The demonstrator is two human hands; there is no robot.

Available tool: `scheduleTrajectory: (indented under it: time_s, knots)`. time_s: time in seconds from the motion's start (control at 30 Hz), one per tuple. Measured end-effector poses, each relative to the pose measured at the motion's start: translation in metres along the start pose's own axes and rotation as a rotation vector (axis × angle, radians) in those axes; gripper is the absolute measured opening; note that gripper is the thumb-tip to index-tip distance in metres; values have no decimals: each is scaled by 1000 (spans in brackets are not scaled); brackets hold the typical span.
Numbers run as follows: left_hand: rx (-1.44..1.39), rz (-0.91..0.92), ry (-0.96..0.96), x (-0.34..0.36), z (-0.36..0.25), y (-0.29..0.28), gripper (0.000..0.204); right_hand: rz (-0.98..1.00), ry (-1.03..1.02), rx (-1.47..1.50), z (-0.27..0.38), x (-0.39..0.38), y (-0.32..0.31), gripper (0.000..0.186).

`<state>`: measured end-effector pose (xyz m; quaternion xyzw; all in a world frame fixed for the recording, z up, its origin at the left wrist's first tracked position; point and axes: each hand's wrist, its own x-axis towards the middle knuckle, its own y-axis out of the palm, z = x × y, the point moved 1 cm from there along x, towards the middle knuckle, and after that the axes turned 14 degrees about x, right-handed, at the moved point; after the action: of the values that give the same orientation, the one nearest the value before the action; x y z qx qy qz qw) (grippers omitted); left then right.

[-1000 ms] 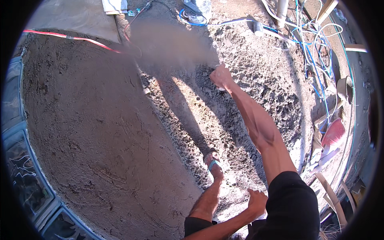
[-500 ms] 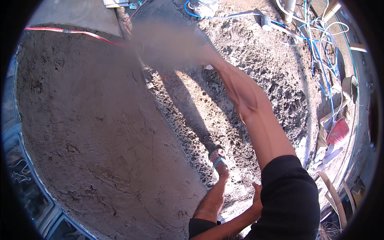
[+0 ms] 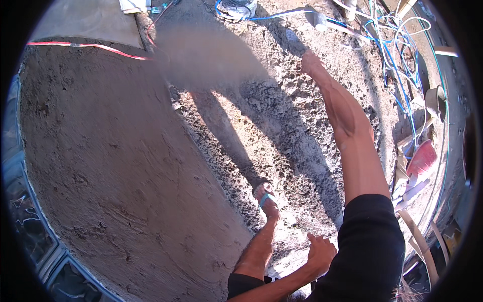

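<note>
Flat cement-like surface (image 3: pixel 126 161) | crumbly pitted ground (image 3: pixel 302 113) | right hand (image 3: pixel 313 64): curled, grip unclear | left hand (image 3: pixel 322 254): digits apart

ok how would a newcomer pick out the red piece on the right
Find the tangle of blue and white lines at the upper right. Follow it down past the round-mouthed grey container. Further below lies the red piece, broad and rounded, the only red item among pale pieces.

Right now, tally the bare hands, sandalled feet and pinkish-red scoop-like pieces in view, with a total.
Hands: 2 (left hand, right hand)
Sandalled foot: 1
Pinkish-red scoop-like piece: 1
Total: 4
</note>
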<state>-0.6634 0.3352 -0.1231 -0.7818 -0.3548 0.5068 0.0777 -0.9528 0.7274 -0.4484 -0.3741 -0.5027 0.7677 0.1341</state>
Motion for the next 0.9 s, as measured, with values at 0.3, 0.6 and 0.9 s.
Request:
scheduleTrajectory:
  time_s: [0.3,0.6,0.9]
  knots:
    - [-206,62,72,-15,1,-39,42,34,-10,686,66,-103,73,22]
    - [-131,159,76,-15,-20,-10,35,19,77,796,23,-131,48,63]
    - [-31,148,80,-13,-45,-6,35,188,67,376,-7,-202,77,51]
